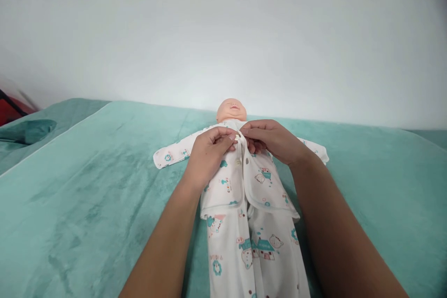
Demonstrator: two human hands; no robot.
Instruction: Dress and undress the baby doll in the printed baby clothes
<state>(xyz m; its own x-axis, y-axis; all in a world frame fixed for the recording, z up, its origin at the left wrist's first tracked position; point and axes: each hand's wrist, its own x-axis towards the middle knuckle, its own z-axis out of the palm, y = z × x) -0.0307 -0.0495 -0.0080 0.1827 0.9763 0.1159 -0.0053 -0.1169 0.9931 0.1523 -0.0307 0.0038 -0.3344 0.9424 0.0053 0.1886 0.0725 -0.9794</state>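
Observation:
A baby doll (231,110) lies on its back, head at the far end, dressed in a white printed baby jacket (223,184) and matching trousers (230,242). The jacket's two front edges meet along the chest. My left hand (211,151) is closed, thumb and fingers pinching the left front edge by a pale button near the collar. On the other side, my right hand (274,138) pinches the right front edge close beside it. Lower down, another button (238,161) shows apart from the buttonhole (247,160) across from it. The doll's sleeves stretch out sideways.
A green plush blanket (104,186) covers the surface under the doll, with creases at the left. Behind it rises a white wall (223,46) with a dark band along the top. A red and black object (12,108) sits at the far left edge.

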